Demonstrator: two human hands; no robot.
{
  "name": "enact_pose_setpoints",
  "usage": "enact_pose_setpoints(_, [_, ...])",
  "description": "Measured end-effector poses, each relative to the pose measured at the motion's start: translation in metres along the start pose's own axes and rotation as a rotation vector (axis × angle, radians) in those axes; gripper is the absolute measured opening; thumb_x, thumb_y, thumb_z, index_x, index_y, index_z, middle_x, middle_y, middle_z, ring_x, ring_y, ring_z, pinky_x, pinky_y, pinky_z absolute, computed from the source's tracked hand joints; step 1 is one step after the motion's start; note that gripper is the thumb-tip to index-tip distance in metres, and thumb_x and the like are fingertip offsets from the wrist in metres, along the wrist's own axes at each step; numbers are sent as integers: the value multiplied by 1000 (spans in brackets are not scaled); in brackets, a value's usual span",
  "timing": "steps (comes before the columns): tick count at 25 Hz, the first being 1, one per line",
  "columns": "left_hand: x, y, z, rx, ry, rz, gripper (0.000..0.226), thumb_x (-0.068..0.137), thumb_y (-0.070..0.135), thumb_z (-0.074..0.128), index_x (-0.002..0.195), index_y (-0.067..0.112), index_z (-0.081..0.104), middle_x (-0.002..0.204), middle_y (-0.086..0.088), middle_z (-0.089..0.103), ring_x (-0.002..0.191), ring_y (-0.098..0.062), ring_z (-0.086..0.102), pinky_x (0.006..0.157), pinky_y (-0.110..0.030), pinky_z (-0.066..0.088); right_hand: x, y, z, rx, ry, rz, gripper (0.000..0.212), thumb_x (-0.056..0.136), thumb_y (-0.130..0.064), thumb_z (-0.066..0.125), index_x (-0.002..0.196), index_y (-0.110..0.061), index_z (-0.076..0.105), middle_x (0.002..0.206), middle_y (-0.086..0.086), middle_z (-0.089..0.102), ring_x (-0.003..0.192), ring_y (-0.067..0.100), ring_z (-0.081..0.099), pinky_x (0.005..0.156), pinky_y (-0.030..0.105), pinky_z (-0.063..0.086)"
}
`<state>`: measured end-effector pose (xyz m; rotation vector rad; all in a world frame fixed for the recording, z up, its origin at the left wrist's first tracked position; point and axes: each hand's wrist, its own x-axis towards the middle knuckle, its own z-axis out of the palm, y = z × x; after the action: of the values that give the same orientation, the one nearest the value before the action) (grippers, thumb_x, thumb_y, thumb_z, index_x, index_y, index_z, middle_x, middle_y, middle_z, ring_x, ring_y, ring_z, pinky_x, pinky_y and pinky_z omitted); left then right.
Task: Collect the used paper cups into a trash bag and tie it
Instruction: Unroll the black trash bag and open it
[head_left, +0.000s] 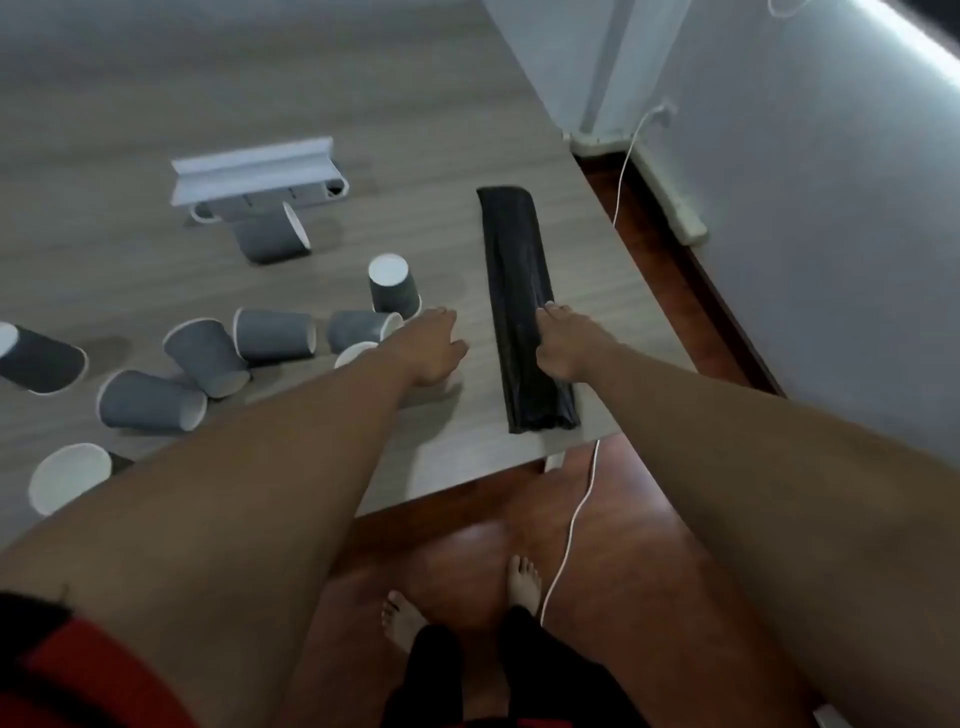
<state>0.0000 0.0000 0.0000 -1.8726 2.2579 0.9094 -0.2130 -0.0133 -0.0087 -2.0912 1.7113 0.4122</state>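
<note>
So the grey tabletop (447, 130) has a folded black trash bag (519, 291) lying flat near its right edge, with grey paper cups (275, 335) scattered to its left, most tipped over. Right hand (566, 343) rests on the bag, fingers laid over it, while the left hand (434, 348) hovers open, holding nothing, between bag and cups.

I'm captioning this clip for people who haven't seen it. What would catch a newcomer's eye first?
Two bare arms reach over a grey table. The right hand rests on a folded black trash bag near the table's right edge; the left hand is open beside it. Grey paper cups, most tipped over, lie scattered to the left.
</note>
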Motion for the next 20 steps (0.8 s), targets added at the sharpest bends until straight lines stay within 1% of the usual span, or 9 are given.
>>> enact_pose_setpoints(3, [16, 15, 35, -38, -24, -49, 60, 101, 37, 46, 148, 2, 35, 153, -21, 36, 139, -35, 36, 113, -39, 31, 6, 24, 22, 46, -34, 30, 61, 91, -22, 47, 147, -4, 30, 155, 16, 30, 142, 31, 29, 115, 43, 30])
enact_pose_setpoints(6, [28, 24, 75, -136, -49, -119, 50, 93, 43, 61, 128, 7, 54, 129, -16, 56, 113, -32, 56, 89, -37, 45, 9, 40, 50, 122, -63, 123, 48, 87, -24, 54, 131, -7, 44, 135, 15, 43, 124, 34, 43, 101, 44, 43])
enact_pose_setpoints(8, [32, 31, 96, -245, -32, -162, 41, 87, 44, 67, 103, 7, 58, 103, -12, 63, 91, -28, 60, 68, -33, 44, 9, 49, 65, 182, -41, 195, 49, 89, -32, 57, 130, -7, 46, 134, 13, 41, 123, 33, 41, 98, 43, 43])
enact_pose_setpoints(10, [37, 41, 115, -336, -23, -223, 38, 86, 42, 70, 89, 8, 54, 83, -8, 59, 75, -24, 58, 55, -30, 38, 14, 58, 81, 289, -21, 277, 55, 90, -41, 60, 130, -5, 47, 136, 14, 41, 125, 32, 42, 96, 41, 44])
enact_pose_setpoints(12, [39, 50, 128, -375, 5, -264, 37, 85, 40, 72, 92, 8, 53, 84, -7, 56, 74, -21, 56, 54, -29, 37, 19, 63, 94, 394, 38, 308, 55, 86, -43, 65, 124, -5, 51, 127, 13, 51, 118, 31, 50, 92, 39, 48])
enact_pose_setpoints(14, [43, 53, 142, -352, 58, -279, 32, 85, 33, 72, 93, 7, 55, 91, -10, 57, 82, -25, 58, 59, -29, 38, 25, 65, 102, 465, 61, 293, 39, 85, -38, 67, 106, -6, 61, 109, 12, 63, 104, 28, 60, 82, 34, 53])
enact_pose_setpoints(16, [48, 55, 150, -350, 83, -286, 23, 88, 22, 70, 77, 8, 55, 84, -10, 57, 84, -29, 61, 59, -27, 36, 31, 67, 106, 529, 47, 271, 26, 86, -33, 67, 92, -7, 65, 97, 10, 68, 93, 26, 64, 77, 32, 53])
enact_pose_setpoints(17, [50, 55, 151, -387, 80, -293, 27, 89, 18, 68, 70, 10, 52, 77, -8, 55, 80, -29, 60, 56, -26, 34, 31, 68, 105, 579, 42, 277, 23, 86, -31, 68, 86, -8, 65, 92, 9, 68, 88, 24, 65, 75, 31, 53])
enact_pose_setpoints(20, [51, 53, 134, -780, 117, -430, 27, 93, 15, 64, 69, 14, 52, 79, -10, 61, 75, -27, 62, 59, -27, 47, 31, 74, 93, 876, 80, 318, 25, 83, -26, 74, 67, -12, 61, 75, 6, 64, 73, 20, 62, 64, 29, 52])
